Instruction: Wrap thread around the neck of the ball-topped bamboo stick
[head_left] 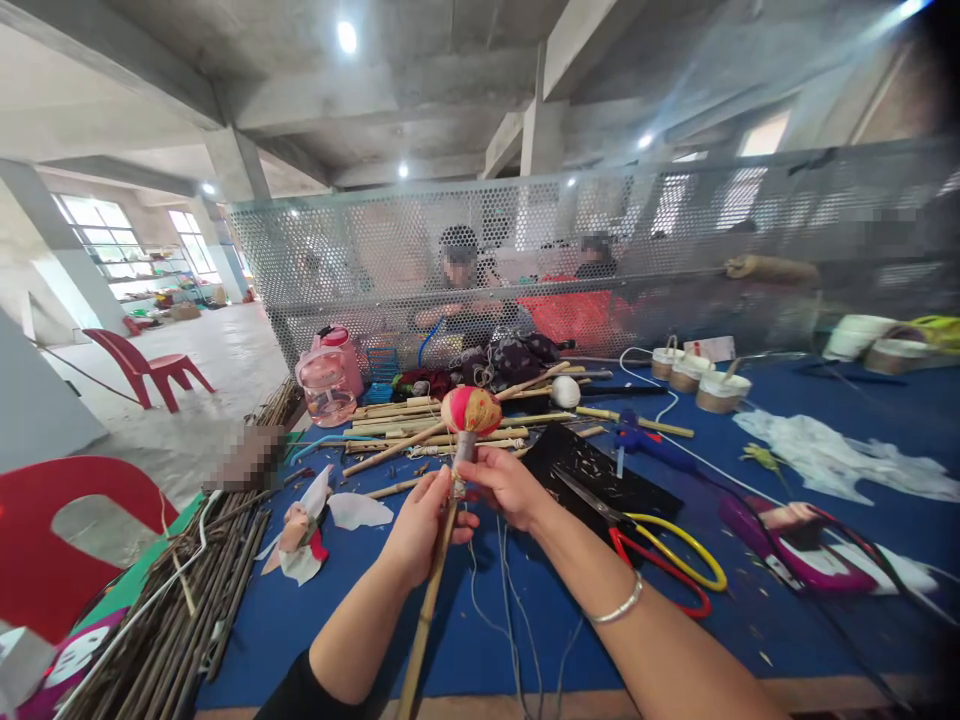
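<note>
My left hand (418, 525) is closed round a bamboo stick (431, 600) that runs up from the table's near edge. On the stick's top sits a red, pink and yellow cloth ball (470, 410) bound at its neck. My right hand (504, 482) pinches the neck just under the ball, and thin grey thread (510, 600) trails down from there over the blue tabletop (480, 640). A silver bangle is on my right wrist.
Red-and-yellow-handled scissors (660, 550) lie on the right by a black mat (592, 470). Loose sticks (420, 425), a pink jug (330, 385), tape rolls (694, 375), cloth scraps (307, 535) and a stick bundle (187, 610) surround me. People sit behind a mesh screen (600, 250).
</note>
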